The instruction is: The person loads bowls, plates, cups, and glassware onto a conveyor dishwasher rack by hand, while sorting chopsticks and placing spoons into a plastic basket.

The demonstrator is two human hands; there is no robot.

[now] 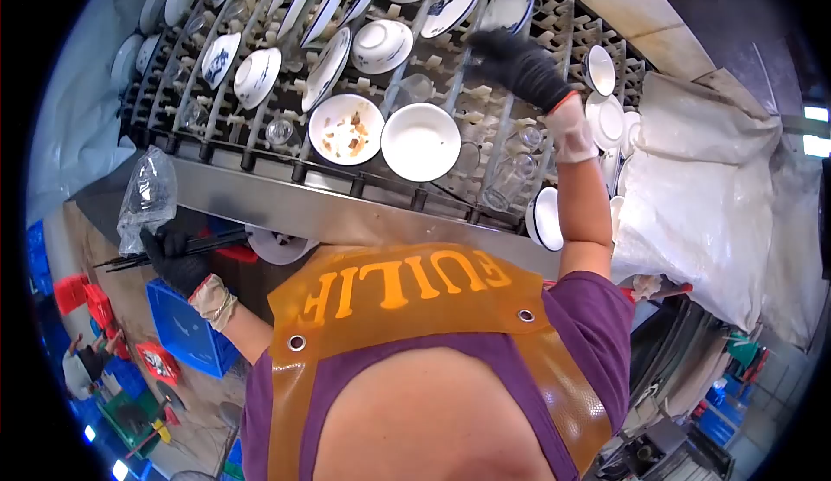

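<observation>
My left hand [177, 262], in a black glove, is closed around a bundle of dark chopsticks [227, 240] at the left below the steel edge. A crumpled clear plastic wrapper [147, 197] rises from the same hand. My right hand [522, 67], also black-gloved, reaches over the rack with its fingers stretched out and slightly blurred. Just beyond its fingers leans a blue-rimmed plate [508, 6]. A white bowl with food scraps [346, 129] and a plain white bowl [421, 142] sit at the rack's near edge.
The pegged conveyor rack [485, 104] carries several patterned bowls, plates and clear glasses [513, 172]. White plastic sheeting [692, 195] hangs at the right. Below left are a blue crate [186, 329], red containers and a distant person [85, 367]. A bowl [545, 219] tilts near my right forearm.
</observation>
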